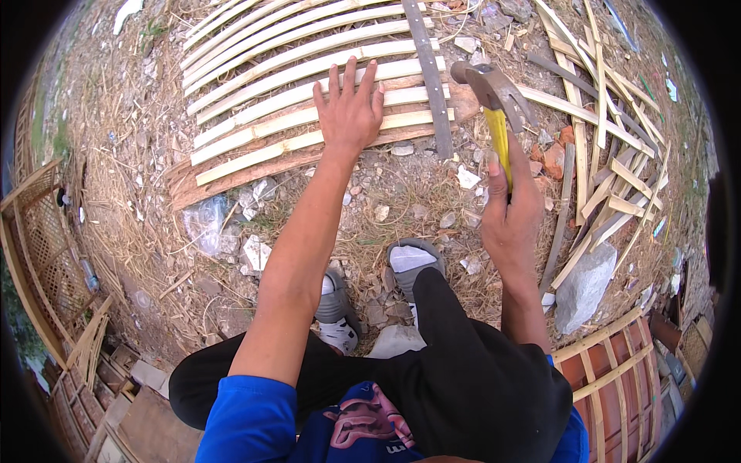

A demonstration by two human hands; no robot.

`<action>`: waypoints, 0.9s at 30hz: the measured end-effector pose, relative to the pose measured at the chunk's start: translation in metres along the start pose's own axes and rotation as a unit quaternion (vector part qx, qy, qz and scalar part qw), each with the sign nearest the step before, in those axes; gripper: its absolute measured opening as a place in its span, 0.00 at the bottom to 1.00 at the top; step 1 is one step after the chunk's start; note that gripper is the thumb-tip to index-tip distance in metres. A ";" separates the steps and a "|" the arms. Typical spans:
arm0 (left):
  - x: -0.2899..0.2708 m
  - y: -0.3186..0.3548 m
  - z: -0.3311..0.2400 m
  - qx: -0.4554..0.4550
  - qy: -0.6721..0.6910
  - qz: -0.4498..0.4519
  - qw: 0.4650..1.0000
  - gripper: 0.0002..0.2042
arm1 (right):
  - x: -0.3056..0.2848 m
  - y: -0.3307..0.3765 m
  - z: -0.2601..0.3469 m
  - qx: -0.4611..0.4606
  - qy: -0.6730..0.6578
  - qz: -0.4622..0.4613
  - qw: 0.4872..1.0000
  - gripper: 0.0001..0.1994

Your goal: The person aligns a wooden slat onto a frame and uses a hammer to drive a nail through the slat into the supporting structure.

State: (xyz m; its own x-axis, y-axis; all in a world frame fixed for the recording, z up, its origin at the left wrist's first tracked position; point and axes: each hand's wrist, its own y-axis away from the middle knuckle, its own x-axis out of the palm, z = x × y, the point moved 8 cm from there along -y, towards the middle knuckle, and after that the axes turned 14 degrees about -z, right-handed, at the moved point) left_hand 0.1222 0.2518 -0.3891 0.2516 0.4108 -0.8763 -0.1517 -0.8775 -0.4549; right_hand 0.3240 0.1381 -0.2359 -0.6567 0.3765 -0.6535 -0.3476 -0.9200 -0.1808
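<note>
My left hand (349,112) lies flat with fingers spread on the pale wooden slats (266,92), which run side by side across the ground. Their right ends are crossed by a dark, narrow strip (427,69) dotted with small marks along its length. In my right hand (513,212) is a claw hammer (497,127) with a yellow handle. Its metal head is raised just right of the dark strip, apart from it. Beneath the nearest slats lies a rough brown board (231,171). My right fingers wrap round the handle, partly hidden.
A heap of loose slats (610,162) lies to the right, beside broken red bricks (557,158) and a grey stone block (587,289). Clear crumpled plastic (207,224) sits left of my feet. A lattice panel (50,255) stands far left; a slatted reddish frame (617,378) is lower right.
</note>
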 end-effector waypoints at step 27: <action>0.003 0.000 -0.008 -0.020 0.027 0.015 0.999 0.22 | 0.038 0.032 -0.079 0.142 -0.013 0.020 0.990 0.17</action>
State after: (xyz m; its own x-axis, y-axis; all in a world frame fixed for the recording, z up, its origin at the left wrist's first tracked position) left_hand 0.1305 0.2513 -0.3900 0.2997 0.3709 -0.8790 -0.1222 -0.8988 -0.4210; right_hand 0.3408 0.1143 -0.3247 -0.6898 0.3467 -0.6356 -0.4930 -0.8679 0.0615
